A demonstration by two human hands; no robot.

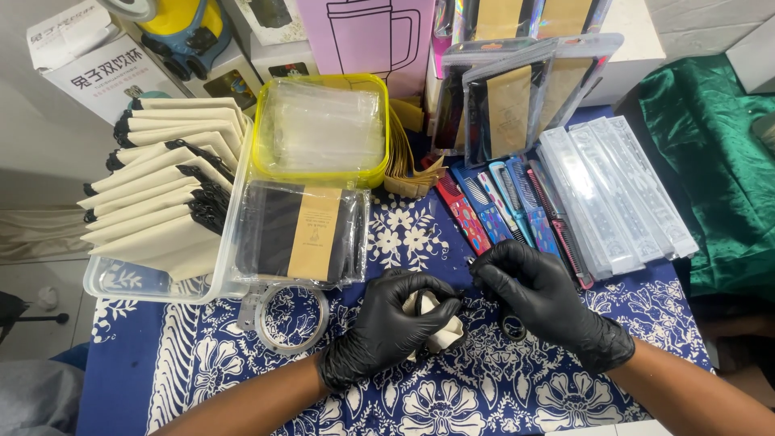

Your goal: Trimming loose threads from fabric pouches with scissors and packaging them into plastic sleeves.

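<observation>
A crumpled cream cloth pouch is gripped in the left hand, its glossy black glove closed around the soft fabric, low on the desk with its blue-and-white flowered cover. A small dark object is pinched between the fingers of the right hand; its shape cannot be made out. Flat patterned combs are fanned just beyond, beside a clear plastic tray of stacked cream pouches.
</observation>
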